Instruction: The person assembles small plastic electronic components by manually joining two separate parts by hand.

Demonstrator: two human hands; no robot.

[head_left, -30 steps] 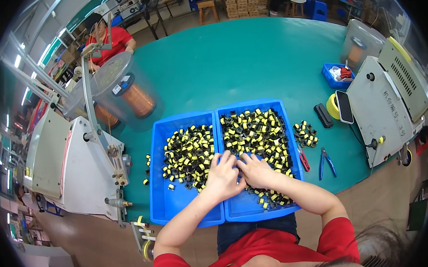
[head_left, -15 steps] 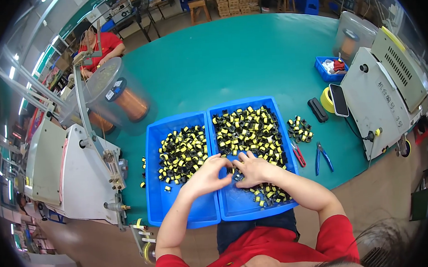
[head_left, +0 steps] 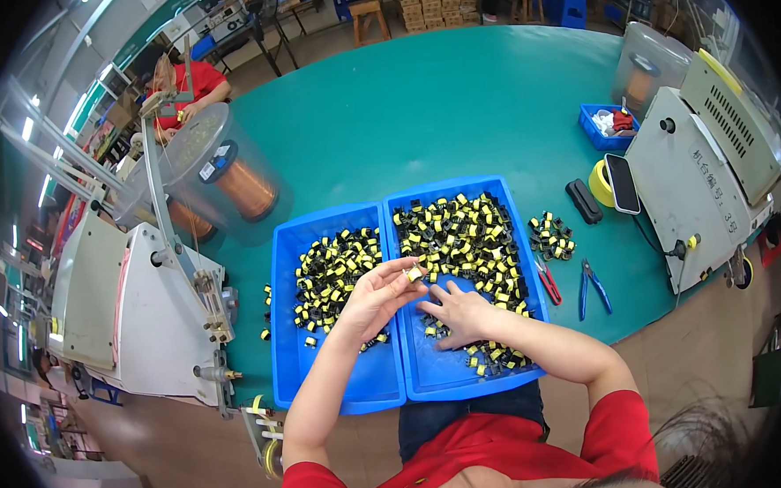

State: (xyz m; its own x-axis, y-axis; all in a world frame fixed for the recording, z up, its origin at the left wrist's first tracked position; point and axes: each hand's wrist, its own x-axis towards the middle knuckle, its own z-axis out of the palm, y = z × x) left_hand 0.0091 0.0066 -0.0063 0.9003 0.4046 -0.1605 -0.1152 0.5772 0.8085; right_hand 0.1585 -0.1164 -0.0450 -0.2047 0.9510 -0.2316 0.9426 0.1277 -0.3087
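Note:
My left hand (head_left: 371, 302) is raised above the divide between two blue trays, pinching a small yellow-and-black wound coil bobbin (head_left: 413, 275) between thumb and fingers. Inside the right tray (head_left: 432, 370), my right hand (head_left: 465, 315) has its fingers spread, reaching down at a bare patch among the bobbins. A dense heap of the same bobbins (head_left: 452, 232) fills the far part of that tray, and a few more lie near my right wrist. The left tray (head_left: 299, 381) holds another pile (head_left: 334, 265) toward its far side.
Right of the trays lie a small bobbin pile (head_left: 551, 236), red-handled snips (head_left: 548, 284), blue-handled pliers (head_left: 593, 291), a black case (head_left: 583, 200) and a phone (head_left: 620, 183). Machines flank the table, with copper wire spools (head_left: 245, 190) at left. A co-worker in red (head_left: 201, 86) sits far left.
My left hand has lifted slightly away from my right and turned, showing a bobbin in its fingers. The right hand has stayed low in the right tray, its fingers now spread.

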